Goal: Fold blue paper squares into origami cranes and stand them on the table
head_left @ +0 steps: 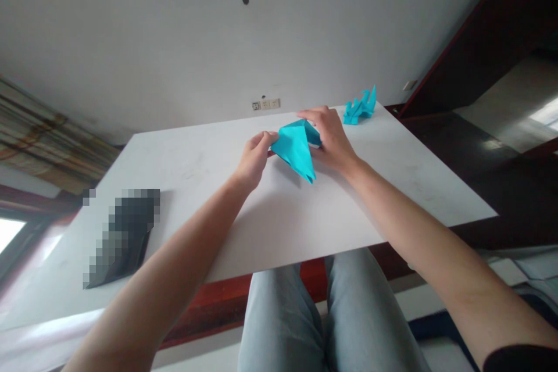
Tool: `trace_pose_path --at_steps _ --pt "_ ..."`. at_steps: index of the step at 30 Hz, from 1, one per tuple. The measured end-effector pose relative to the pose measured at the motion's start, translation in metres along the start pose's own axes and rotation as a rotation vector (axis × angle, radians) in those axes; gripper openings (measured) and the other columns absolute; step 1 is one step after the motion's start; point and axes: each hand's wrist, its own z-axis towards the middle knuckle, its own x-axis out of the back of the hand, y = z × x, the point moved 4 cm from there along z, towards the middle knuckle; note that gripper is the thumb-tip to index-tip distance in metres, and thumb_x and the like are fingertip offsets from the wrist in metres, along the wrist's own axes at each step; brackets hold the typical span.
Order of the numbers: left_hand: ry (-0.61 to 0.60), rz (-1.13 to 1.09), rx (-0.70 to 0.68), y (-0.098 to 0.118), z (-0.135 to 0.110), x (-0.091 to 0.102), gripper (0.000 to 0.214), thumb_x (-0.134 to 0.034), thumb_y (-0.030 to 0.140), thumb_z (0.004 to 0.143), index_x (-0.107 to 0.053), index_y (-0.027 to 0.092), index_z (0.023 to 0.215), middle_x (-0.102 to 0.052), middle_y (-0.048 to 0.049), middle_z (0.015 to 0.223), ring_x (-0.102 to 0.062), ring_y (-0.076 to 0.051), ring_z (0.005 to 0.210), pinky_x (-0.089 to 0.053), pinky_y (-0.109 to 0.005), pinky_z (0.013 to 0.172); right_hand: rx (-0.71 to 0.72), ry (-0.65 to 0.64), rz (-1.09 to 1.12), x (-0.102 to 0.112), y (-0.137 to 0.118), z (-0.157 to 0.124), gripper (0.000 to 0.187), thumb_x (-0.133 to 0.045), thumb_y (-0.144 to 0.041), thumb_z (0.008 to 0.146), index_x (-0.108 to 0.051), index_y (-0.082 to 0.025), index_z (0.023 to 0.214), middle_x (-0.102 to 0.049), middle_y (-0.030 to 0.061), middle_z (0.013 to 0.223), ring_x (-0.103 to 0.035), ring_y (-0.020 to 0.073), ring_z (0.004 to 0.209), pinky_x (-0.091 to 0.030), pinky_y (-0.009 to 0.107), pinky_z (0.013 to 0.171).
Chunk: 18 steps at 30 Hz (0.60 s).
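Cyan origami paper [294, 148], pinched at left corner by left hand [256, 158], grasped at right edge by right hand [332, 138], both grips closed, above white desk [279, 226]; folded cyan figure [360, 107] far right.

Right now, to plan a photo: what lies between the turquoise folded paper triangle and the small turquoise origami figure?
In the head view, the right hand lies between the folded paper triangle and the origami figure.

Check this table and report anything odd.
The dark object near the left edge of the white table is pixelated, so it cannot be identified. The folded blue paper between the left hand and right hand looks undamaged.
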Motion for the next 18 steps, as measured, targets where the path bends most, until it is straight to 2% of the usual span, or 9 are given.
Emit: trace_pose_path --at_steps 4,6,7,8,10,13,15,17,18 --pt "-0.093 0.006 -0.124 0.008 -0.004 -0.006 0.063 -0.078 0.087 0.093 -0.07 0.024 0.096 -0.079 -0.0082 0.109 -0.075 -0.028 0.112 -0.063 -0.041 0.104 -0.057 0.049 0.034 0.003 -0.001 -0.001 0.036 -0.075 -0.054 0.107 -0.075 -0.033 0.136 -0.077 0.0117 0.134 -0.07 0.0412 0.13 -0.056 0.063 0.118" --pt "-0.18 0.03 -0.218 0.013 -0.01 -0.011 0.066 -0.074 0.09 0.096 -0.073 0.025 0.11 -0.08 -0.0102 0.124 -0.075 -0.03 0.125 -0.06 -0.045 0.115 -0.149 0.12 0.087 0.004 0.004 -0.004 0.036 -0.079 -0.053 0.105 -0.073 -0.033 0.134 -0.079 0.0106 0.128 -0.074 0.0399 0.126 -0.061 0.059 0.111" --pt "-0.217 0.069 -0.265 0.015 -0.014 -0.013 0.067 -0.078 0.088 0.095 -0.073 0.026 0.12 -0.079 -0.011 0.131 -0.074 -0.032 0.13 -0.058 -0.048 0.12 -0.194 0.164 0.12 0.005 0.007 -0.005 0.039 -0.082 -0.053 0.103 -0.071 -0.033 0.135 -0.079 0.01 0.125 -0.075 0.0392 0.125 -0.063 0.057 0.107" --pt "-0.242 0.123 -0.313 0.016 -0.017 -0.015 0.071 -0.086 0.084 0.091 -0.072 0.027 0.131 -0.077 -0.0121 0.138 -0.073 -0.033 0.135 -0.055 -0.049 0.124 -0.228 0.21 0.152 0.005 0.01 -0.006 0.044 -0.085 -0.052 0.101 -0.069 -0.033 0.136 -0.079 0.0095 0.124 -0.075 0.0386 0.124 -0.065 0.055 0.105" --pt "-0.248 0.262 -0.413 0.016 -0.022 -0.017 0.092 -0.103 0.071 0.078 -0.065 0.028 0.15 -0.07 -0.0152 0.152 -0.067 -0.039 0.147 -0.051 -0.054 0.13 -0.249 0.285 0.201 0.006 0.013 -0.006 0.048 -0.088 -0.047 0.097 -0.066 -0.032 0.137 -0.078 0.0095 0.126 -0.075 0.0375 0.127 -0.066 0.054 0.107" --pt "-0.197 0.444 -0.536 0.013 -0.024 -0.016 0.121 -0.113 0.062 0.064 -0.055 0.03 0.166 -0.055 -0.0202 0.169 -0.052 -0.05 0.163 -0.045 -0.063 0.134 -0.259 0.293 0.275 0.003 0.016 -0.005 0.042 -0.085 -0.041 0.095 -0.068 -0.032 0.132 -0.077 0.0093 0.129 -0.076 0.0341 0.125 -0.067 0.052 0.109" --pt "-0.187 0.535 -0.59 0.01 -0.024 -0.014 0.136 -0.114 0.066 0.058 -0.048 0.032 0.173 -0.047 -0.0215 0.176 -0.042 -0.054 0.169 -0.041 -0.068 0.136 -0.341 0.235 0.364 -0.004 0.021 -0.005 0.039 -0.082 -0.043 0.097 -0.068 -0.033 0.132 -0.078 0.0072 0.122 -0.079 0.0294 0.105 -0.072 0.046 0.09" --pt "-0.223 0.616 -0.629 0.007 -0.023 -0.013 0.154 -0.115 0.072 0.051 -0.039 0.034 0.18 -0.039 -0.0226 0.181 -0.034 -0.058 0.172 -0.037 -0.072 0.136 -0.442 0.194 0.451 -0.011 0.029 -0.007 0.039 -0.079 -0.049 0.1 -0.069 -0.032 0.133 -0.078 0.0047 0.11 -0.077 0.0251 0.087 -0.068 0.039 0.07" --pt "-0.246 0.655 -0.645 0.006 -0.023 -0.013 0.161 -0.115 0.075 0.048 -0.034 0.034 0.182 -0.035 -0.0234 0.183 -0.03 -0.06 0.174 -0.036 -0.074 0.135 -0.475 0.198 0.481 -0.013 0.033 -0.008 0.039 -0.078 -0.052 0.101 -0.069 -0.031 0.133 -0.078 0.0039 0.106 -0.076 0.0241 0.083 -0.066 0.037 0.067"
